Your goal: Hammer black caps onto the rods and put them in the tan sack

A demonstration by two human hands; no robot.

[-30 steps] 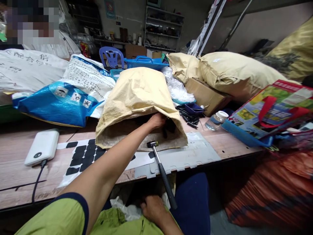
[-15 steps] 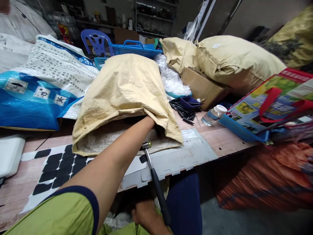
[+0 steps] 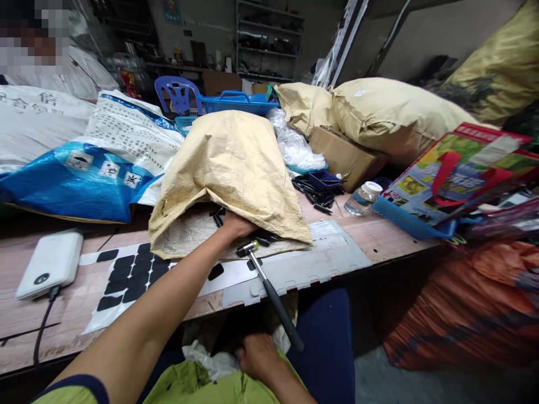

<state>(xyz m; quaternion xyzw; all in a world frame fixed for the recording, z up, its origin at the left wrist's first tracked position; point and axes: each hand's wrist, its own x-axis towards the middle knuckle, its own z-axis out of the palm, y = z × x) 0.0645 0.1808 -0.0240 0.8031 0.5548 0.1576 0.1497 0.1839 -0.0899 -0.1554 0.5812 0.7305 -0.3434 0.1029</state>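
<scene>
My left hand (image 3: 236,225) reaches into the open mouth of a tan woven sack (image 3: 236,163) lying on the wooden table (image 3: 379,238). Its fingers curl over small black parts (image 3: 263,240), several of which lie at the sack's mouth. A hammer (image 3: 273,297) rests with its metal head on the table just right of that hand, its black handle sloping down off the edge. My right hand (image 3: 257,356) sits low on my lap beside the handle's end, fingers curled; what it holds is hidden.
A white power bank (image 3: 50,262) with a cable lies at the left. A sheet of black pads (image 3: 130,275) and a grey sheet (image 3: 320,261) lie by the front edge. Behind are a blue-white sack (image 3: 84,174), cardboard box (image 3: 341,157), bottle (image 3: 362,198) and colourful bag (image 3: 455,174).
My left hand has drawn back from deep inside the sack to its mouth, and black parts now show there. The hammer and my right hand stay put.
</scene>
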